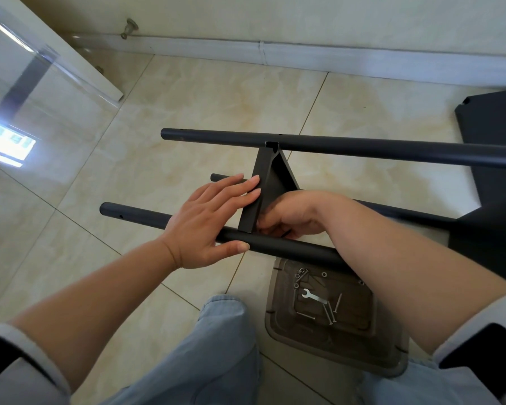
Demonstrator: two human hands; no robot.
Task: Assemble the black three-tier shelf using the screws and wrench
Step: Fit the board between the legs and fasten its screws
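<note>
The black shelf frame lies on its side on the tiled floor. A near pole [135, 217], a far pole [362, 147] and a third pole [219, 177] behind my hands run left to right. One black tier [263, 176] stands on edge between them. My left hand [205, 223] presses flat against that tier with straight fingers, its thumb along the near pole. My right hand [295, 211] is curled at the joint of tier and near pole, its fingertips pinching something small that is hidden.
A brown tray [275, 331] by my right knee holds a silver wrench [312, 296], several screws [333, 314] and nuts [300, 273]. More black shelf panels [491, 118] sit at the right. A white skirting board [304, 54] runs along the back, and a glass door [41, 83] stands at the left.
</note>
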